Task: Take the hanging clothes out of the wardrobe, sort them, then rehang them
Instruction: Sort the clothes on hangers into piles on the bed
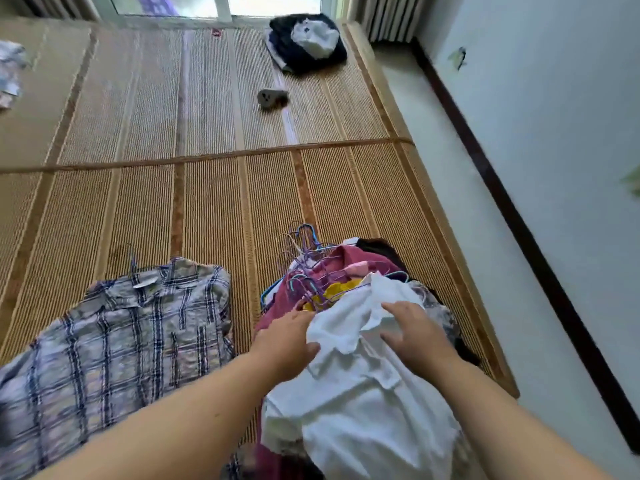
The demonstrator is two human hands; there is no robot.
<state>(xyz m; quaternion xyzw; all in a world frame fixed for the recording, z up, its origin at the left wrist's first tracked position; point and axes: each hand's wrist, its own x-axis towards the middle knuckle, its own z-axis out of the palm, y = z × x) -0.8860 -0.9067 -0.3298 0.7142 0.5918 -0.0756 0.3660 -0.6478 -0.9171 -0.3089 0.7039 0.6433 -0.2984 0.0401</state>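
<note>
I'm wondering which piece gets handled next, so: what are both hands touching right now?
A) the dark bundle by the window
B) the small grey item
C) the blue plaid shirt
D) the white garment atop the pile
D: the left hand and the right hand both lie on the white garment, while the plaid shirt sits apart to their left, untouched.

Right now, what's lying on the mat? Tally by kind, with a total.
Clothes piles: 2 (hanger pile topped by a white shirt, dark pile by the window)
Loose garments: 2 (plaid shirt, patterned cloth at the left edge)
Small grey object: 1
Small red item: 1
Total: 6
</note>
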